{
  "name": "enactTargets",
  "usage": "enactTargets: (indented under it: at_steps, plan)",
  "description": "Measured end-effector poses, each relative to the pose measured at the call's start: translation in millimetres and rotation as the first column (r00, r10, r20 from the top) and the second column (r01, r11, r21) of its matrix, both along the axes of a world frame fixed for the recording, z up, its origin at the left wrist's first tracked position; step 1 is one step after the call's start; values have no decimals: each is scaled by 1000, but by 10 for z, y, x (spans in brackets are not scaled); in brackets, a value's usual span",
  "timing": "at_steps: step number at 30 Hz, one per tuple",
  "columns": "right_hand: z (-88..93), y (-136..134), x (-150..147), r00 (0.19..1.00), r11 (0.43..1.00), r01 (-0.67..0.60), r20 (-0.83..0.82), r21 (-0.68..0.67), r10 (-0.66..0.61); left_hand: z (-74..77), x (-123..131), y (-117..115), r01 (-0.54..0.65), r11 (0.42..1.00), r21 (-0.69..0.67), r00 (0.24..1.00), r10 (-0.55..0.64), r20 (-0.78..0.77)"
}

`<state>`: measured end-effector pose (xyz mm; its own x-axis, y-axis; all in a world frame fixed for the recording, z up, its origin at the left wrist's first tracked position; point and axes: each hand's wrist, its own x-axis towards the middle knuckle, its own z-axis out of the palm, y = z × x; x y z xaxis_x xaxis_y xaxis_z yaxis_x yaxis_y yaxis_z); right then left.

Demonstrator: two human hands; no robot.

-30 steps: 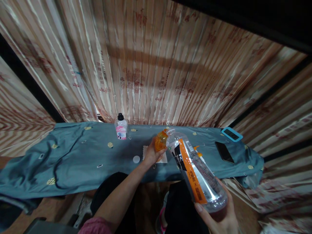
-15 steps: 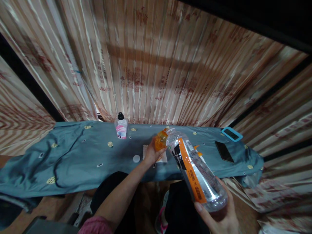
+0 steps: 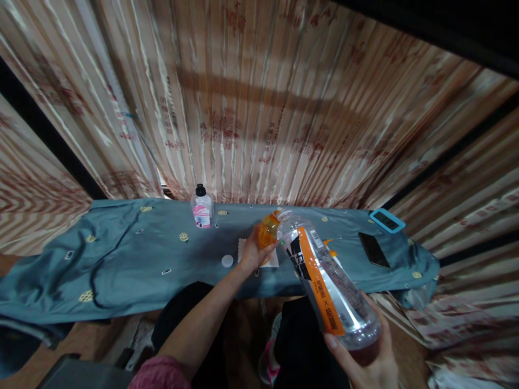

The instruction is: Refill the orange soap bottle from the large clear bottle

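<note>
Wrapped round a small amber bottle [image 3: 267, 229] is my left hand [image 3: 253, 252], above the middle of the cloth. My right hand [image 3: 367, 351] grips the base of a large clear plastic bottle [image 3: 320, 275] with an orange and silver label. That bottle is tilted, its neck up and to the left, meeting the mouth of the amber bottle. Whether liquid passes between them I cannot make out. Under my left hand lies a white napkin [image 3: 271, 260], partly hidden. A round white cap [image 3: 227, 261] rests just left of it. Behind the large bottle, an orange nozzle [image 3: 330, 249] partly shows.
A clear bottle with a pink label and black cap [image 3: 201, 208] stands at the back left. On the right lie a black phone [image 3: 373, 249] and a blue-framed device [image 3: 387, 220]. A blue-green cloth [image 3: 133, 259] covers the table, with curtains [image 3: 243, 108] behind.
The view has shifted very slightly. Both hands keep their grip, and the two bottles stay mouth to mouth at nearly the same tilt.
</note>
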<state>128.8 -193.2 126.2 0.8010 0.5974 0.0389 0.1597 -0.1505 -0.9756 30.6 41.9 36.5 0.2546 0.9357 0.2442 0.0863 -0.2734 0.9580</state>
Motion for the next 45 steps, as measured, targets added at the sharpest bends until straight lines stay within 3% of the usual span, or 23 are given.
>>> enactTargets:
  at_steps: [9, 16, 45]
  plan:
    - [-8, 3, 16, 999, 1000, 3, 40, -3, -3, -105, 31, 23, -21, 999, 26, 999, 20, 34]
    - [-16, -10, 34, 994, 1000, 1, 111, -15, 0, -64, 27, 12, -13, 1000, 11, 999, 12, 41]
    - [56, -5, -3, 991, 1000, 3, 135, 2, -3, -33, 18, -6, -26, 1000, -3, 1000, 26, -14]
